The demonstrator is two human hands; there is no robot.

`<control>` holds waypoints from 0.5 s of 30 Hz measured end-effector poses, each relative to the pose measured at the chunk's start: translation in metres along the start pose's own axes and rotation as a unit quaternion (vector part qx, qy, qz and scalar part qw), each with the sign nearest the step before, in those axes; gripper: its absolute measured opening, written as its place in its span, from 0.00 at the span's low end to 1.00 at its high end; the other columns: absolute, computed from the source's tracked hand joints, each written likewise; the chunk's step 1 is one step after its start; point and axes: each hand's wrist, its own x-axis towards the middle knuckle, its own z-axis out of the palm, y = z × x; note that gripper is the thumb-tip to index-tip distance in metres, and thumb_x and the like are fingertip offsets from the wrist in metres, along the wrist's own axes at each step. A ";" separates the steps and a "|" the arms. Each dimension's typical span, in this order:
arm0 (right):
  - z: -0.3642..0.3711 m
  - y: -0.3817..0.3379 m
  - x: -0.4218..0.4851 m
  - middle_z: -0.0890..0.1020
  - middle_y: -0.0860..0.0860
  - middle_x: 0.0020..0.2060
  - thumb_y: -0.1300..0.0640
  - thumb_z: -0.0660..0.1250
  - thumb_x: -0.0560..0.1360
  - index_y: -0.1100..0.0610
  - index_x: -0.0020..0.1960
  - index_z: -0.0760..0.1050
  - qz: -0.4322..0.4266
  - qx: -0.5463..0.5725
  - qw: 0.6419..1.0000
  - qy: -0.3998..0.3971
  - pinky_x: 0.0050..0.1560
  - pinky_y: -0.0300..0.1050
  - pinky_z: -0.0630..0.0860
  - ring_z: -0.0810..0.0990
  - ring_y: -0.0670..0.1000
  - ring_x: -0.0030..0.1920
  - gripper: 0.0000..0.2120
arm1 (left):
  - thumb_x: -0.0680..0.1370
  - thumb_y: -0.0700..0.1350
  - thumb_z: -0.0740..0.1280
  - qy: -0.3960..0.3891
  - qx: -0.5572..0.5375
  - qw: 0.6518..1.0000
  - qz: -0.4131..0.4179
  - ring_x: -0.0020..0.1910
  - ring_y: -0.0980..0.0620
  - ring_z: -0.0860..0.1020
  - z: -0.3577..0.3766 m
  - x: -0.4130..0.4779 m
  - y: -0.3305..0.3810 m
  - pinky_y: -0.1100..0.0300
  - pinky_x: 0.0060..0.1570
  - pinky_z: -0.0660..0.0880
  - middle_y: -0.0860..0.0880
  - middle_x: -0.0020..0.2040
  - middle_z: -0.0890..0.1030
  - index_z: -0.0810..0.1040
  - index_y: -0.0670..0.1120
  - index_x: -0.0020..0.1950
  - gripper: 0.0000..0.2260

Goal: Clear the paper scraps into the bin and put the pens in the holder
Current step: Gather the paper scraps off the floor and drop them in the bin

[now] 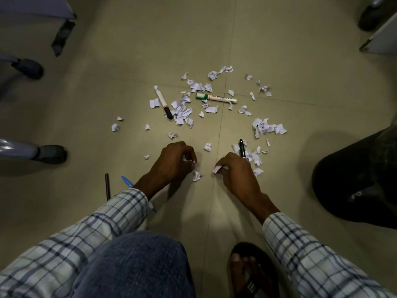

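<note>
Several white paper scraps [184, 112] lie scattered over the tiled floor. My left hand [174, 162] is closed around small scraps near the floor, with one more scrap [196, 176] lying just beside it. My right hand [234, 168] pinches a scrap at its fingertips. A green-capped marker [216, 98] and a black-capped marker [163, 102] lie among the scraps. A black pen [242, 148] lies just beyond my right hand. A blue pen [126, 181] and a dark pen [107, 186] lie left of my left wrist, the blue one partly under my sleeve.
A black bin with a liner [361, 175] stands at the right. Chair legs with castors [49, 153] are at the left, and furniture feet [371, 16] are at the top right. My knee and sandalled foot [251, 269] are at the bottom.
</note>
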 end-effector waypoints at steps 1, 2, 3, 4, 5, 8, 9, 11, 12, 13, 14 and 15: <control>-0.013 -0.001 0.000 0.83 0.54 0.39 0.70 0.68 0.70 0.57 0.40 0.84 0.013 0.012 1.000 0.023 0.47 0.44 0.77 0.82 0.54 0.41 0.11 | 0.73 0.42 0.73 0.003 -0.001 1.000 0.012 0.43 0.54 0.74 -0.003 0.002 0.006 0.68 0.37 0.66 0.52 0.44 0.78 0.84 0.48 0.47 0.04; -0.028 -0.005 0.001 0.84 0.53 0.39 0.70 0.68 0.69 0.56 0.39 0.84 0.018 0.020 0.999 0.048 0.47 0.40 0.77 0.82 0.51 0.41 0.12 | 0.72 0.42 0.74 0.008 -0.003 1.000 0.026 0.42 0.54 0.74 -0.008 0.003 0.013 0.68 0.37 0.67 0.52 0.43 0.77 0.84 0.48 0.46 0.04; -0.046 -0.010 0.001 0.85 0.52 0.39 0.71 0.67 0.68 0.56 0.39 0.85 0.021 0.024 0.997 0.071 0.46 0.37 0.76 0.82 0.49 0.41 0.12 | 0.72 0.43 0.74 0.013 -0.002 0.999 0.044 0.41 0.54 0.75 -0.013 0.005 0.024 0.67 0.38 0.68 0.53 0.42 0.77 0.84 0.49 0.46 0.04; -0.066 -0.015 0.001 0.85 0.51 0.39 0.71 0.67 0.68 0.56 0.39 0.85 0.023 0.028 0.995 0.093 0.45 0.33 0.75 0.81 0.46 0.40 0.12 | 0.71 0.43 0.75 0.017 0.001 0.998 0.065 0.41 0.54 0.75 -0.019 0.009 0.037 0.65 0.38 0.70 0.53 0.41 0.77 0.84 0.49 0.45 0.04; -0.084 -0.023 0.003 0.85 0.50 0.37 0.71 0.67 0.68 0.56 0.39 0.85 0.028 0.035 0.993 0.109 0.43 0.31 0.74 0.80 0.43 0.38 0.12 | 0.71 0.43 0.75 0.024 0.004 0.996 0.083 0.40 0.53 0.76 -0.026 0.012 0.048 0.62 0.39 0.72 0.53 0.41 0.78 0.85 0.49 0.45 0.04; -0.150 -0.039 0.002 0.83 0.45 0.35 0.68 0.69 0.68 0.53 0.39 0.85 0.047 0.019 0.983 0.175 0.41 0.29 0.72 0.79 0.40 0.36 0.11 | 0.70 0.42 0.76 0.038 -0.005 0.988 0.149 0.40 0.54 0.77 -0.051 0.027 0.103 0.62 0.40 0.72 0.53 0.39 0.79 0.85 0.49 0.43 0.04; -0.175 -0.043 -0.002 0.83 0.46 0.36 0.66 0.70 0.68 0.51 0.39 0.85 0.048 0.001 0.978 0.201 0.43 0.33 0.74 0.80 0.42 0.37 0.10 | 0.70 0.42 0.76 0.047 -0.009 0.984 0.173 0.39 0.54 0.77 -0.058 0.032 0.126 0.63 0.39 0.72 0.55 0.38 0.78 0.85 0.50 0.43 0.05; -0.222 -0.049 -0.012 0.84 0.46 0.36 0.62 0.71 0.68 0.50 0.40 0.85 0.040 -0.023 0.967 0.252 0.44 0.40 0.76 0.81 0.46 0.37 0.08 | 0.69 0.43 0.77 0.067 -0.012 0.973 0.219 0.38 0.55 0.77 -0.072 0.040 0.170 0.62 0.40 0.73 0.56 0.37 0.78 0.85 0.51 0.43 0.05; -0.243 -0.050 -0.018 0.85 0.46 0.35 0.60 0.71 0.69 0.51 0.40 0.85 0.038 -0.027 0.960 0.274 0.43 0.41 0.77 0.82 0.46 0.37 0.06 | 0.69 0.44 0.77 0.074 -0.014 0.968 0.240 0.37 0.55 0.77 -0.077 0.043 0.191 0.60 0.41 0.74 0.56 0.38 0.78 0.85 0.51 0.43 0.05; -0.263 -0.051 -0.025 0.85 0.46 0.35 0.58 0.72 0.70 0.51 0.40 0.86 0.043 -0.024 0.955 0.292 0.41 0.41 0.77 0.82 0.46 0.35 0.04 | 0.69 0.44 0.77 0.077 -0.017 0.963 0.259 0.37 0.54 0.77 -0.081 0.045 0.212 0.59 0.42 0.75 0.55 0.38 0.79 0.85 0.51 0.44 0.05; -0.285 -0.047 -0.035 0.84 0.46 0.34 0.56 0.72 0.71 0.52 0.40 0.86 0.056 -0.020 0.949 0.309 0.40 0.40 0.78 0.82 0.45 0.34 0.03 | 0.69 0.45 0.76 0.076 -0.023 0.956 0.283 0.37 0.54 0.78 -0.084 0.047 0.237 0.58 0.42 0.76 0.54 0.39 0.80 0.85 0.51 0.44 0.05; -0.304 -0.044 -0.045 0.84 0.46 0.33 0.55 0.72 0.72 0.53 0.41 0.85 0.071 -0.020 0.945 0.320 0.39 0.39 0.77 0.81 0.44 0.33 0.04 | 0.69 0.46 0.76 0.076 -0.030 0.949 0.304 0.38 0.54 0.78 -0.086 0.047 0.258 0.57 0.42 0.76 0.54 0.39 0.81 0.85 0.51 0.44 0.05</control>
